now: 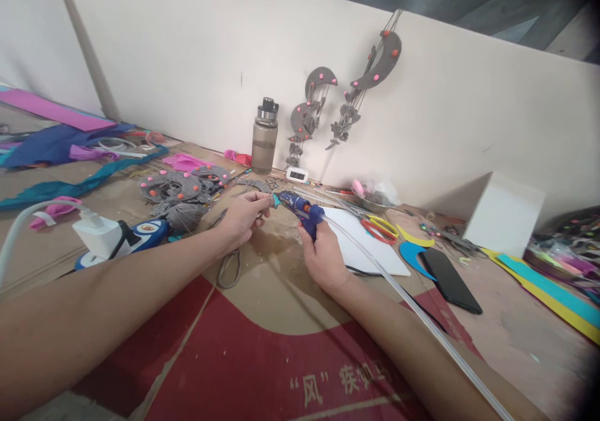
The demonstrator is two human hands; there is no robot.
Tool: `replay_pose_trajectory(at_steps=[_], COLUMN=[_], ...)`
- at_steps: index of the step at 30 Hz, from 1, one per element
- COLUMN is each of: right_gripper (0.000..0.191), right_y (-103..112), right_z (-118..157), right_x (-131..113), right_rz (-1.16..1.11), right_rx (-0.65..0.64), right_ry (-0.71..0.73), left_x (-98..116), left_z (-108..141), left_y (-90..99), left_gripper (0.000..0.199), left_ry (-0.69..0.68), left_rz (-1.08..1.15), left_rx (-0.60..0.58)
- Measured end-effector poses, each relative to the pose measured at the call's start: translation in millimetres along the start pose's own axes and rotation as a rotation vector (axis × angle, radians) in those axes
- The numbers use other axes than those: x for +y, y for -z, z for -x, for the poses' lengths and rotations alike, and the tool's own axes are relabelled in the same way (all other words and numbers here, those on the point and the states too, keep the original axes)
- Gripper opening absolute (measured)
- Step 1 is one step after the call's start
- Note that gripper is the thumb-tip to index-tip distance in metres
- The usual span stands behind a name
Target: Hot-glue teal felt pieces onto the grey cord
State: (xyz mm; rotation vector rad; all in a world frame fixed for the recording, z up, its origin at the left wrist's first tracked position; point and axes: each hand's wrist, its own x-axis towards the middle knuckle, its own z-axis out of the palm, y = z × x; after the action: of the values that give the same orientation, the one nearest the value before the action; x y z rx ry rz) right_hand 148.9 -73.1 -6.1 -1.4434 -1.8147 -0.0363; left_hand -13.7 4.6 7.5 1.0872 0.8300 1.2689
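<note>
In my right hand is a blue hot glue gun, its nozzle pointing left. A long clear glue stick runs out of its back and down past my right forearm. My left hand pinches a small teal piece right at the nozzle tip; its exact shape is too small to tell. A loop of grey cord hangs below my left fingers onto the cardboard. Beyond the hands lie grey felt shapes dotted with pink and orange balls and a bundle of grey yarn.
A water bottle and a small digital clock stand by the wall. At right are scissors, a white sheet, a black phone and coloured strips. A power strip with a white plug lies left.
</note>
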Motion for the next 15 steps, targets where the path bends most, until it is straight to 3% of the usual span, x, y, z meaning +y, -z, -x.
replay_pose_trajectory(at_steps=[15], right_gripper=[0.037], right_y=[0.3], right_z=[1.1], right_x=[0.0], right_rz=[0.017], right_rx=[0.013], right_ry=[0.022], left_x=[-0.5], left_z=[0.3], left_y=[-0.2], left_gripper=[0.017], left_ry=[-0.015], left_rz=[-0.015], left_rx=[0.006])
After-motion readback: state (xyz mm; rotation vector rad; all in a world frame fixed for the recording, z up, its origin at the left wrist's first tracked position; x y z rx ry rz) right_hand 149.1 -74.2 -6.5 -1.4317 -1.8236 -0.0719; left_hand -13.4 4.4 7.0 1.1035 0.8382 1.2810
